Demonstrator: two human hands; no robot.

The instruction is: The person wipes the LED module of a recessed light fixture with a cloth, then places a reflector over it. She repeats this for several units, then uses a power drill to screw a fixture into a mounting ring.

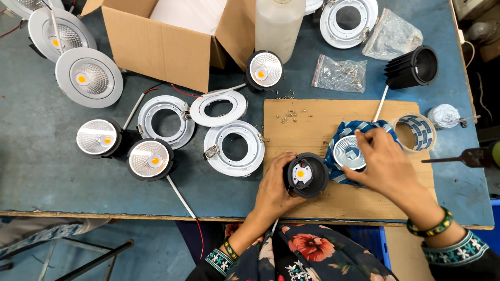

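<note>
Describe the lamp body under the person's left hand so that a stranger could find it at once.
Start at the brown cardboard sheet on the blue table. At its near left corner the left hand holds a black round lamp housing. Unlike the finished lamps to the left, it has no silver reflector: its white plate with a yellow dot is bare.

A workbench (41,171) with a blue-grey top carries everything. A flat brown board (312,125) lies on it at the right, with small loose screws (289,115) scattered near its upper left corner. At the back stands an open cardboard box (156,49). White trim rings (234,147) and finished downlights with reflectors (89,78) lie on the left half. Two clear plastic bags (339,74), probably with screws inside, a black finned heat sink (414,66) and a roll of tape (415,132) lie at the right.
</note>
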